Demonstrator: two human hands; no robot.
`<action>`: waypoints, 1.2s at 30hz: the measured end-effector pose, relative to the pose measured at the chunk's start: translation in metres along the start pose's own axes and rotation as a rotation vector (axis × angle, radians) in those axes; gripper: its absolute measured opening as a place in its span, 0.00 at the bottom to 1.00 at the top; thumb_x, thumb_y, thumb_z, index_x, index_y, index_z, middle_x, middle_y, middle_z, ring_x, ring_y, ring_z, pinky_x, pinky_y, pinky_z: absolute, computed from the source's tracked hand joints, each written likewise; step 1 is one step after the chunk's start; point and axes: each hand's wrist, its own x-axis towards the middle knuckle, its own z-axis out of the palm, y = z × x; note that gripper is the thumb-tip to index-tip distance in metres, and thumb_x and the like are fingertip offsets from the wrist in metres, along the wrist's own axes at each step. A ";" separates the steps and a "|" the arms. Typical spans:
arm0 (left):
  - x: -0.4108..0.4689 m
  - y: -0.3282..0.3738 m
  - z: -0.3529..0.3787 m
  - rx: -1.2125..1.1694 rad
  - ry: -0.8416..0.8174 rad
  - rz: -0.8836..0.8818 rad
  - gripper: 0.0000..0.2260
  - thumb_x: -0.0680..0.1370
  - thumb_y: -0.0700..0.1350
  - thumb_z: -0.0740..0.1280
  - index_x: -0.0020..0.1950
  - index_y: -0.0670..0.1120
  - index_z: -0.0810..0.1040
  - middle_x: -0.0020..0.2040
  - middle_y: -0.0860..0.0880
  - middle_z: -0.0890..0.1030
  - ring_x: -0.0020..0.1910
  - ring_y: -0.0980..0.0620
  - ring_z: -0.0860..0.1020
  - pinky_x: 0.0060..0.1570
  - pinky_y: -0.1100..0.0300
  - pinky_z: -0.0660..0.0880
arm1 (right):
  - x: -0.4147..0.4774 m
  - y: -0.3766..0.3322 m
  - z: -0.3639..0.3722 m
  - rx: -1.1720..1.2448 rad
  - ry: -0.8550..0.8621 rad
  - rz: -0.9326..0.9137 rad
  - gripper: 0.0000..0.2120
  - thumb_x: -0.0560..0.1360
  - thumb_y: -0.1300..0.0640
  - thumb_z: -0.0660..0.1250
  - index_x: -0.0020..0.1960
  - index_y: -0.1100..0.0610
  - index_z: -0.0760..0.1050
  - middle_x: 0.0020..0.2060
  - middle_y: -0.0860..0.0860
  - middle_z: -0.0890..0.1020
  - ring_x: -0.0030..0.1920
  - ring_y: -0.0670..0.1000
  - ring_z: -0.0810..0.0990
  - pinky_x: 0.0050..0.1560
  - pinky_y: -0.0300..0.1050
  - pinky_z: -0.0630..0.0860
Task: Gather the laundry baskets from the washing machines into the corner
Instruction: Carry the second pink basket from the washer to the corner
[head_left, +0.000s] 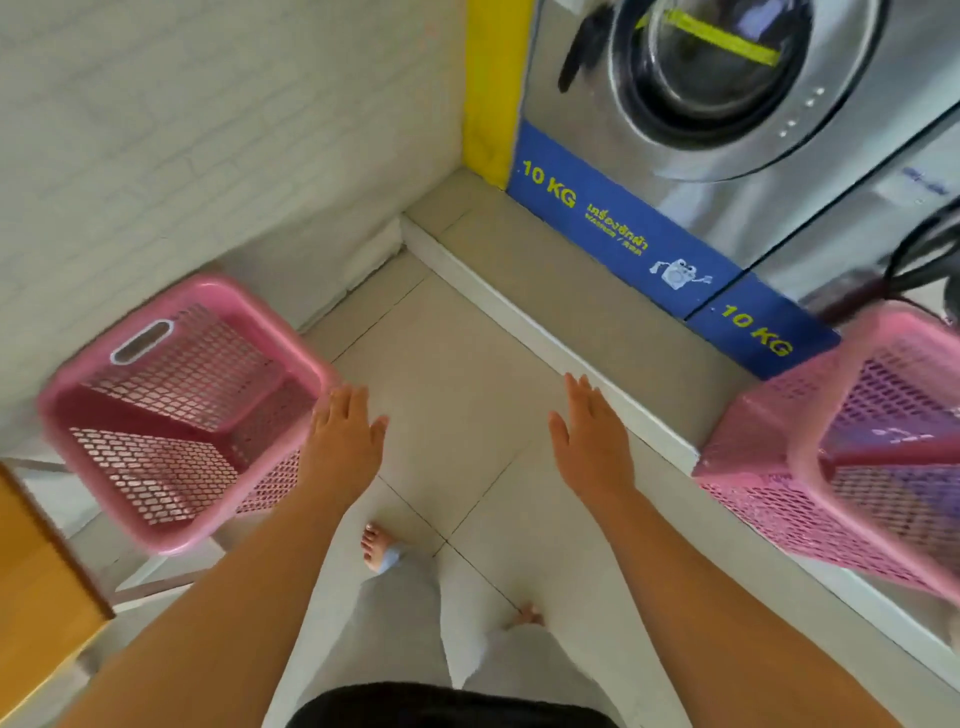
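White brick-pattern wall (208, 130) on the left, meeting a yellow strip (491, 88) at the corner. Steel front-load washing machine (727, 156) top right, round door, yellow band visible through the glass. Second machine (883, 234) just beside it on the right, mostly cut off. Both sit on a raised step (545, 312) above the tiled floor (457, 374).

Blue base panel (618, 228) on the first machine reads "10 KG" in yellow, then Thai script with small text under it, too blurred to read, plus a cartoon washer graphic. Second panel (761, 330) also reads "10 KG".

Left pink basket (176, 415): mesh sides, slot handle, empty, standing on the floor against the wall near the corner. Right pink basket (841, 467): same type, on the step in front of the second machine, tilted toward camera, motion-blurred.

Both arms extended forward and down, palms down. Left hand (343, 441): fingers straight and spread, grip open, holding nothing, fingertips at the left basket's near rim; contact unclear. Right hand (592, 436): flat, grip open, empty, over the floor by the step edge, well apart from the right basket.

Bare feet on the tiles, light trousers. Orange-brown panel (36, 597) at the far left edge.
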 end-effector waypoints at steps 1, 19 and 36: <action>-0.008 0.021 0.006 0.014 -0.008 0.032 0.26 0.83 0.52 0.52 0.78 0.41 0.55 0.78 0.39 0.55 0.78 0.39 0.53 0.77 0.44 0.50 | -0.013 0.020 -0.008 0.006 0.014 0.022 0.27 0.82 0.49 0.53 0.78 0.55 0.52 0.77 0.57 0.59 0.76 0.57 0.59 0.74 0.51 0.59; -0.064 0.353 0.125 0.200 -0.187 0.591 0.26 0.82 0.51 0.55 0.78 0.43 0.57 0.78 0.41 0.57 0.77 0.42 0.57 0.75 0.50 0.55 | -0.170 0.319 -0.099 0.181 0.246 0.631 0.27 0.81 0.48 0.56 0.77 0.53 0.55 0.77 0.55 0.59 0.77 0.56 0.58 0.75 0.56 0.58; -0.003 0.561 0.207 0.284 -0.276 0.637 0.26 0.80 0.45 0.61 0.76 0.41 0.58 0.76 0.37 0.61 0.73 0.37 0.62 0.71 0.45 0.62 | -0.123 0.492 -0.148 0.303 0.336 0.923 0.24 0.78 0.54 0.60 0.73 0.54 0.61 0.74 0.55 0.66 0.73 0.58 0.65 0.70 0.63 0.66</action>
